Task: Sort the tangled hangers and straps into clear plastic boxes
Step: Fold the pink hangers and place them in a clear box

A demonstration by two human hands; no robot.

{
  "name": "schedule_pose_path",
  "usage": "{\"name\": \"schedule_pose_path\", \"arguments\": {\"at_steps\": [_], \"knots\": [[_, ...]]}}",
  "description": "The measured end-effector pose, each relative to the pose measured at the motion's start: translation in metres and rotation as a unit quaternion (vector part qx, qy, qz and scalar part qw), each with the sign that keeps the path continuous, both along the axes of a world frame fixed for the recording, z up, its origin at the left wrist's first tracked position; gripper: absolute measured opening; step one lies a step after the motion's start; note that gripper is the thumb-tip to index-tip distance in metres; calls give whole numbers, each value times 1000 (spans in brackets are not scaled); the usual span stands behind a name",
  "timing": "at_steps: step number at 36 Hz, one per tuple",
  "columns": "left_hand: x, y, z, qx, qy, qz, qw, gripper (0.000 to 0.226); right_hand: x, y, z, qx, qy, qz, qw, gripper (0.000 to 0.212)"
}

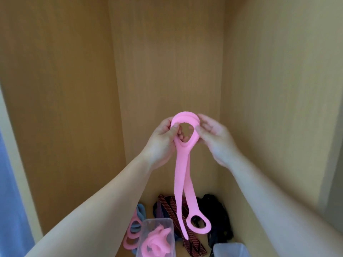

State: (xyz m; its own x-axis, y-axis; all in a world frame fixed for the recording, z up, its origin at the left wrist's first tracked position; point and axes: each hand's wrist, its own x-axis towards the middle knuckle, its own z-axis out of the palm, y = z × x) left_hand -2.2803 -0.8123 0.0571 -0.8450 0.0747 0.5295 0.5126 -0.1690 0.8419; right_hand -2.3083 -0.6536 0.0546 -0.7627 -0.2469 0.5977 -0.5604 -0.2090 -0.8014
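Between my two hands, up against the cupboard's back wall (167,62), I hold the pink strap (181,173) by its top loop. My left hand (163,140) pinches the loop's left side, thumb over fingers, and my right hand (213,134) pinches the right side, so both are closed on it. Two tails hang straight down from there, one ending in a smaller ring.

It droops and folds under its own weight, so I judge it light, soft and rubbery, unlikely to slip. The loop seems the best place to hold, since the tails would swing.

Below, a clear box (156,220) has pink pieces coiled in it, and a second clear box (230,249) shows at the lower edge. Dark straps (217,216) and pink and blue loops (133,229) lie on the cupboard floor.
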Motion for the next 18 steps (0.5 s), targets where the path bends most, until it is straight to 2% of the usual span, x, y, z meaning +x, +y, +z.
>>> {"name": "schedule_pose_path", "arguments": {"at_steps": [5,8,11,14,18], "knots": [[-4,5,-4,10,9,2,1000,20,-1,9,25,88,127,-37,987,30],[-7,7,-3,43,11,7,999,19,-6,10,30,132,156,-48,978,34],[-11,8,-4,40,9,27,999,18,-13,6,29,149,159,-105,970,43],[-16,7,-7,8,13,53,998,19,-18,4,27,184,210,-163,946,33],[-19,5,-9,-29,11,78,996,24,-19,5,26,227,231,-194,926,18]]}}
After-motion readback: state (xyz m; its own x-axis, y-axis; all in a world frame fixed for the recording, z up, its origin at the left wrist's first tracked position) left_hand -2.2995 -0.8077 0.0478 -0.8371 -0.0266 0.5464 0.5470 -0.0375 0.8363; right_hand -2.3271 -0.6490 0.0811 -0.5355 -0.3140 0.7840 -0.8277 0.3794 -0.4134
